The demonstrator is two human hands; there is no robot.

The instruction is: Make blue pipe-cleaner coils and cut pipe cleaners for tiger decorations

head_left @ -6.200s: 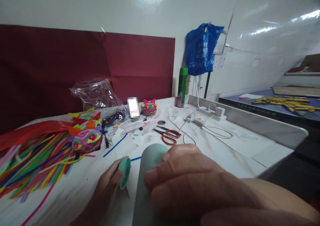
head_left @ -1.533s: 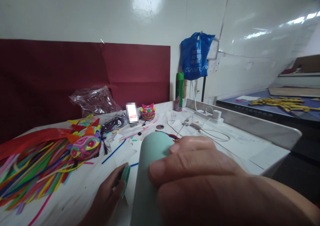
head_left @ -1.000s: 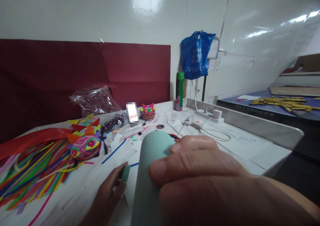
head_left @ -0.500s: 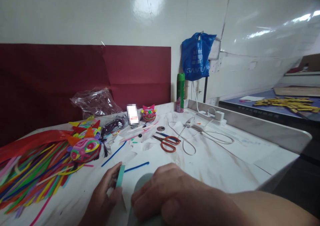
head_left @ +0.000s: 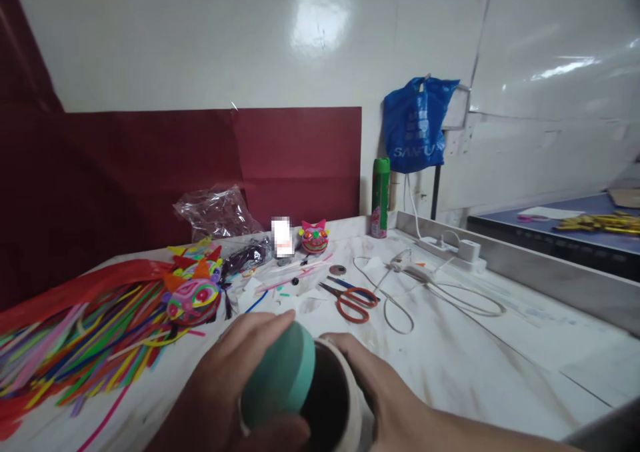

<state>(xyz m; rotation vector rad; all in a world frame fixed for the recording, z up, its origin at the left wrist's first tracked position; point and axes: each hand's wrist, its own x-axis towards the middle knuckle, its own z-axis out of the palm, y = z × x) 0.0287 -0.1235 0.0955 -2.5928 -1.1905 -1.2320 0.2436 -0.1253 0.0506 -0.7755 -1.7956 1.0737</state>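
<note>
Near the bottom centre my left hand (head_left: 240,379) grips a round teal lid (head_left: 287,369), tilted over the left part of an open container's mouth. The container (head_left: 353,399) is pale outside and dark inside, and my right hand (head_left: 380,385) is wrapped round its right side. Beyond them lie orange-handled scissors (head_left: 355,304), with a blue stick behind them. A decorated pink mask-like head (head_left: 194,302) with orange points rests on the left, beside many coloured strips (head_left: 100,339). Part of another blue stick (head_left: 257,302) shows just past my left hand.
A small pink figure (head_left: 315,237), a clear plastic bag (head_left: 217,213) and a green spray can (head_left: 381,199) stand or lie along the back. White cables (head_left: 470,305) and a power strip (head_left: 450,251) are at the right, below a hanging blue bag (head_left: 420,125).
The lid is now in my left hand, tilted at the container's mouth, which shows open. My right hand has moved to the container's side. The view has shifted, with the scene lying further right.
</note>
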